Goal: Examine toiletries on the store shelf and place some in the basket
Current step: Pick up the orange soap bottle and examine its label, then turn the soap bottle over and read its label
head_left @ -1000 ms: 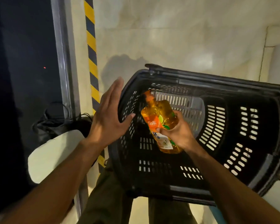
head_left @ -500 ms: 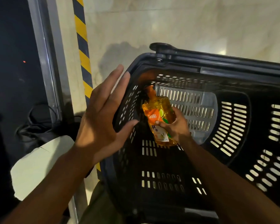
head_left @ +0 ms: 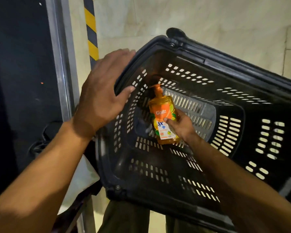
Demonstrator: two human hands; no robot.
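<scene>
Head view: black slotted basket (head_left: 242, 71) sits tilted over pale floor (head_left: 158, 22). Left hand (head_left: 101, 98) is flat, fingers extended over the basket's left rim; contact not confirmed. Right hand (head_left: 181, 126) is inside the basket, fingers curled round orange pump bottle (head_left: 161, 113), which is down at the basket bottom.

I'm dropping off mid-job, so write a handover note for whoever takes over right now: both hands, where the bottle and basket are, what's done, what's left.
Left hand: open, fingers spread over the left rim of the black slotted plastic basket; motion blur hides whether it touches.
Right hand: grips the orange translucent pump bottle by its lower body.
Bottle: low inside the basket, pump pointing to the far-left corner; unclear whether it rests on the floor.
Done: one bottle brought into the basket.
Left: release it, pull the hand out, then examine more toiletries. No shelf is in view.
</scene>
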